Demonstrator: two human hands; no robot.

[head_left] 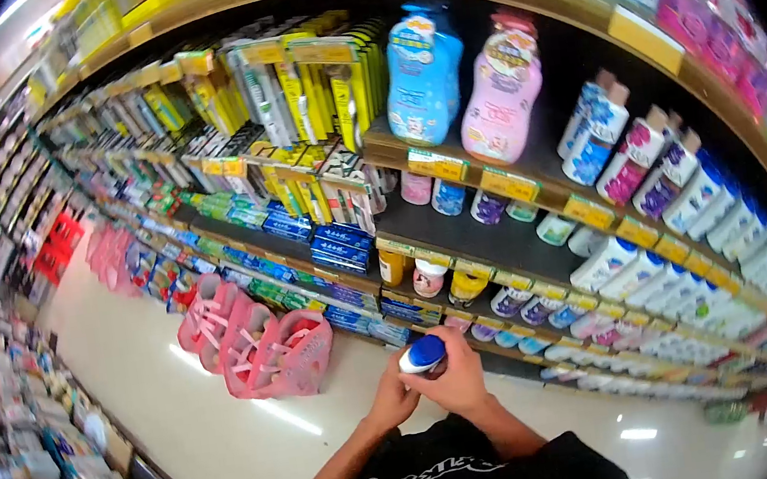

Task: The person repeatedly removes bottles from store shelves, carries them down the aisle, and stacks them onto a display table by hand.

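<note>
In front of my chest I hold a white bottle with a dark blue cap (425, 353), tilted so that its cap faces up toward me. My left hand (391, 396) closes round its left side, and my right hand (459, 375) wraps its right side, fingers near the cap. Most of the bottle's body is hidden by my hands. The lower shelves with white and yellow tubs (429, 275) are the nearest goods beyond my hands.
A blue bottle (422, 79) and a pink bottle (502, 93) stand on the upper shelf. White blue-capped bottles (693, 199) line the right shelves. Pink baskets (306, 351) sit on the floor to the left. Toothbrush packs (296, 91) hang above toothpaste boxes (342, 248).
</note>
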